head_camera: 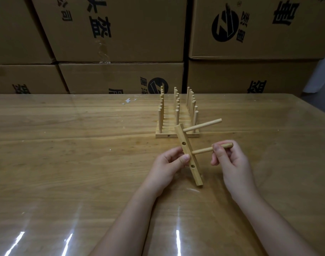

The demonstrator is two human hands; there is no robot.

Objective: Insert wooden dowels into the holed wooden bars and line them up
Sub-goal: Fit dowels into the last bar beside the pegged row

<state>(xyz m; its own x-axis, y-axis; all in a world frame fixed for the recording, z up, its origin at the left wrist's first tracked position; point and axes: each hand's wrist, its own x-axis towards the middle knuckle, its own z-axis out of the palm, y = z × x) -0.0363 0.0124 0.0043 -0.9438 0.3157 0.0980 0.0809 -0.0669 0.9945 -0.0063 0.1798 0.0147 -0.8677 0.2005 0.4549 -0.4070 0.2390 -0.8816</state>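
1. The left hand (169, 163) grips the holed bar (181, 136) around its middle, thumb on the face with two open holes. The bar is tilted; I cannot tell whether its lower end touches the desk (65, 145).
2. The right hand (230, 159) pinches a dowel (202, 150) near its outer end. The dowel's other tip meets the bar's right side, and how deep it sits is hidden.
3. If pushed off-axis, this dowel could jam or seat crooked, out of line with the upper dowel (202, 125) already in the bar.
4. A hard push could twist the bar in the left hand's grip, or skid its lower end across the glossy desk.
5. The finished row (161, 134) stands just behind the bar's upper end, so a swing of the bar could knock it askew.
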